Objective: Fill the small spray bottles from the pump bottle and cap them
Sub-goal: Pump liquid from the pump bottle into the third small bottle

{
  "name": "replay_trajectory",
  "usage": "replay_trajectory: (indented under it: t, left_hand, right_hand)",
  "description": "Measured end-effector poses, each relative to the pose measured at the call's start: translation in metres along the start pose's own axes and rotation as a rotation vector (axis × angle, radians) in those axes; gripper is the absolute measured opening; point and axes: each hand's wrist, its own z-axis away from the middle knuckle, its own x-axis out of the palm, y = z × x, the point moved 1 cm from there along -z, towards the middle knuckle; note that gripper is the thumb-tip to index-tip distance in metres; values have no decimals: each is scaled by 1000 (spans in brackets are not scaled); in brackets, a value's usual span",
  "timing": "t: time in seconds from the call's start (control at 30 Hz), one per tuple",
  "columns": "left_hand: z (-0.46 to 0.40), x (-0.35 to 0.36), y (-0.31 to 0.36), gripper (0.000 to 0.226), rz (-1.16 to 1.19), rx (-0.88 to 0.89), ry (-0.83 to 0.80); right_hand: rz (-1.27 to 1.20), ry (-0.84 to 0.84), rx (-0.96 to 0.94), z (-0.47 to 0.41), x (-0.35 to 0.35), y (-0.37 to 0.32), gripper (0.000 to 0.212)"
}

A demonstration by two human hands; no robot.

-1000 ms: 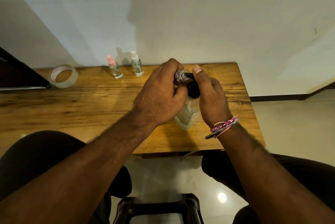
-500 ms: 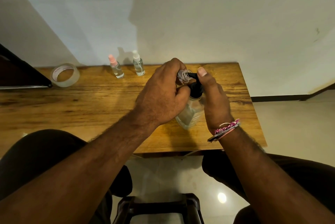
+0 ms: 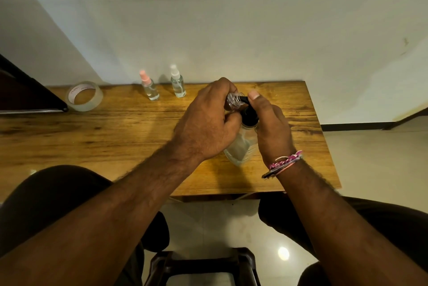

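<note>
The left hand [image 3: 203,123] grips a small clear uncapped spray bottle [image 3: 232,100], fingers curled round it, its threaded neck held against the black nozzle of the clear pump bottle [image 3: 243,144]. The right hand [image 3: 271,128] grips the pump bottle's black pump head [image 3: 249,115], thumb on top. Compared with a second ago, grip and alignment are unchanged; filling appears ongoing. Beyond the pump bottle, a pink-capped spray bottle [image 3: 148,86] and a white-capped spray bottle [image 3: 177,83] stand capped on the wooden bench [image 3: 115,137].
</note>
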Motion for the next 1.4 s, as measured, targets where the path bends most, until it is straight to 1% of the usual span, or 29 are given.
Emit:
replay_trajectory:
  t: [0.07, 0.17, 0.3, 0.43, 0.63, 0.7, 0.77, 0.87, 1.03, 1.27, 1.33, 1.4]
  left_hand:
    - [0, 1, 0, 27, -7, 4, -3]
    - [0, 1, 0, 24, -9, 7, 0]
    - [-1, -1, 2, 24, 12, 12, 14]
    - [-1, -4, 6, 24, 21, 23, 29]
    - [-2, -4, 4, 24, 22, 21, 28]
    - [-2, -3, 4, 23, 17, 23, 26]
    - [-2, -4, 5, 22, 24, 23, 25]
    - [-2, -3, 5, 22, 25, 20, 21]
    - [-1, -2, 3, 24, 13, 10, 22]
    - [1, 0, 2, 24, -13, 4, 17]
    - [1, 0, 1, 24, -10, 2, 16]
    - [1, 0, 1, 24, -5, 2, 12]
  right_hand:
    - [11, 8, -13, 1, 1, 0, 43]
    - [12, 35, -16, 1, 1, 0, 41]
    - [61, 8, -33, 2, 3, -2, 50]
    - [85, -56, -5, 4, 0, -10, 40]
    - [104, -127, -5, 4, -3, -18, 40]
    - [77, -142, 17, 5, -3, -18, 43]
    - [77, -150, 29, 4, -2, -16, 53]
    - [84, -165, 41, 4, 0, -14, 54]
    - [23, -138, 59, 3, -3, -12, 44]
    - [14, -102, 57, 3, -4, -10, 39]
    - [39, -74, 62, 2, -4, -9, 42]
    - [82, -48, 60, 1, -2, -8, 49]
